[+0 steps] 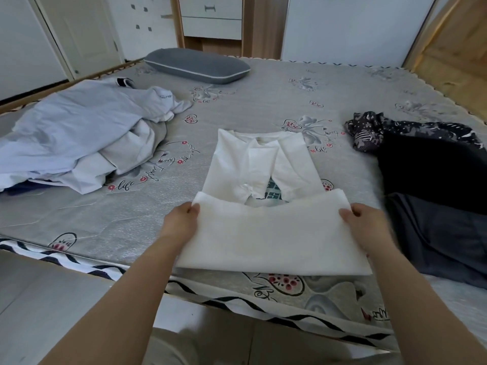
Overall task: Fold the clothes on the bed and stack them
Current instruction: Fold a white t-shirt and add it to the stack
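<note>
- Both hands, left (181, 222) and right (365, 223), pinch the white shirt's (266, 206) folded hem near the bed's (110, 227) front edge.
- Bare mattress lies left of the shirt; dark clothes (432, 196) lie close on its right.
- Sleeves folded inward.

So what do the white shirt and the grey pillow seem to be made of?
White shirt: thin matte woven or knit cloth, perhaps cotton; it creases softly, and a dark print shows near its lower middle. Both hands, left and right, pinch its hem. Grey pillow: smooth matte fabric cover with pale piping; its filling is hidden.
</note>
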